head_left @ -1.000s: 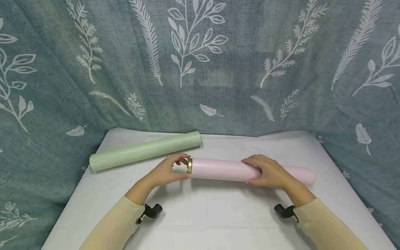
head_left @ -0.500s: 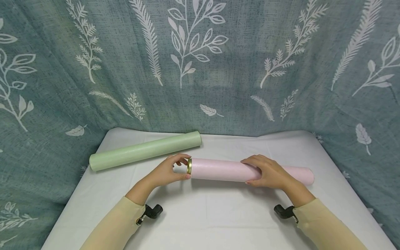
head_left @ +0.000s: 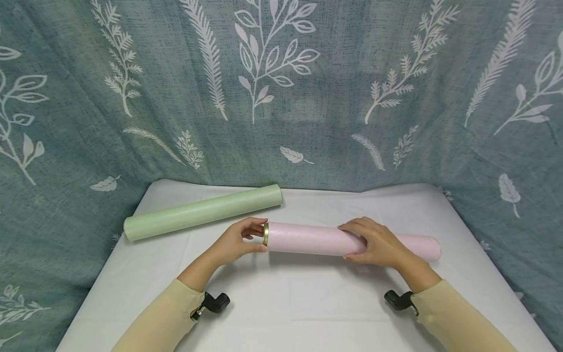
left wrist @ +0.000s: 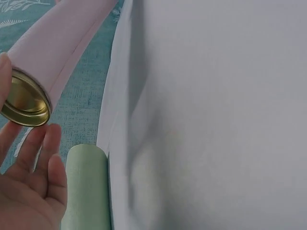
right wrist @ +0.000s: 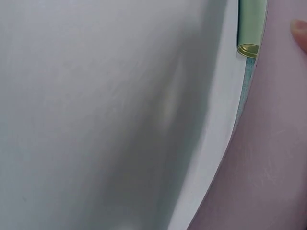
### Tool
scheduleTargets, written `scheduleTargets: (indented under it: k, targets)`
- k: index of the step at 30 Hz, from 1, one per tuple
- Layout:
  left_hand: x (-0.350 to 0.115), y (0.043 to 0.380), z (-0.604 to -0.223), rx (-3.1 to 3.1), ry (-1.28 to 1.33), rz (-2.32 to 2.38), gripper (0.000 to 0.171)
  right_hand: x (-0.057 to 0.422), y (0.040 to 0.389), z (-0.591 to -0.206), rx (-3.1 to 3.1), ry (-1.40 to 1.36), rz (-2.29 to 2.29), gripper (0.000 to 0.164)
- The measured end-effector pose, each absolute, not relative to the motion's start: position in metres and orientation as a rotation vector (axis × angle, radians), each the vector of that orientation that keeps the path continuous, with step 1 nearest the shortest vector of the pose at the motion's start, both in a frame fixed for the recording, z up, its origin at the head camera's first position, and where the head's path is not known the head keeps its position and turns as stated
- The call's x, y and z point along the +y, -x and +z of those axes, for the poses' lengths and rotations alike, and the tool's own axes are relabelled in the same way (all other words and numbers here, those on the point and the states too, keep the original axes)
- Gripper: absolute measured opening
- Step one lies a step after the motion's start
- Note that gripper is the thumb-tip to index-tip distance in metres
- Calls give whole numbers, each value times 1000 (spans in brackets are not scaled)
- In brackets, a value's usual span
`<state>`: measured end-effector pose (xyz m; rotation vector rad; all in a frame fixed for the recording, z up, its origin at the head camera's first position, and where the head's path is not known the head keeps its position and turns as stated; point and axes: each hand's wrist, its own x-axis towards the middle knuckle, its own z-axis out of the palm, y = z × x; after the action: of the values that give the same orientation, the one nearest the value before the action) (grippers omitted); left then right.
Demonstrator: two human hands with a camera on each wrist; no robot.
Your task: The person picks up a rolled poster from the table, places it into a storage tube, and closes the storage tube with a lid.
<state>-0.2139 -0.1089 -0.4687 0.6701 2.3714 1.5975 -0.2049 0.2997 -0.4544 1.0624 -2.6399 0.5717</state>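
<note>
A long pink cardboard tube (head_left: 303, 238) lies crosswise in front of me, lifted off the white cloth, its left end closed by a gold metal cap (head_left: 266, 233). With thumb and fingers on opposite sides, my left hand (head_left: 233, 242) pinches the cap's rim. The left wrist view shows the cap's recessed face (left wrist: 26, 100) and several loosely bent fingers below it. Right of the tube's middle, my right hand (head_left: 377, 242) grips it from above, thumb on the near side. The tube's underside and its right end face are hidden.
Behind the left hand, a green tube (head_left: 204, 211) lies slanted on the white-covered table (head_left: 290, 313). Its metal-rimmed end (right wrist: 248, 50) shows in the right wrist view. A teal leaf-patterned curtain (head_left: 281, 98) encloses the table's back and sides.
My left hand's fingers have shifted slightly around the cap. The pink tube and the right hand are nearly still; the head view has drifted a little.
</note>
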Motion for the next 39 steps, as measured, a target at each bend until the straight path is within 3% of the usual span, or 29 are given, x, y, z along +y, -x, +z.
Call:
scheduleTargets:
  k: [11, 26, 33, 39]
  targets:
    - [-104, 215, -469, 2089, -546, 1804, 72, 299, 206, -455, -2590, -1099, 605, 67]
    - [-96, 212, -478, 2153, -554, 1872, 76, 302, 204, -455, -2568, -1100, 637, 68]
    - [-90, 210, -485, 2105, -595, 1982, 89, 303, 203, -454, -2563, -1097, 654, 68]
    - [-90, 209, -485, 2017, -554, 2079, 87, 301, 202, -452, -2569, -1090, 661, 68]
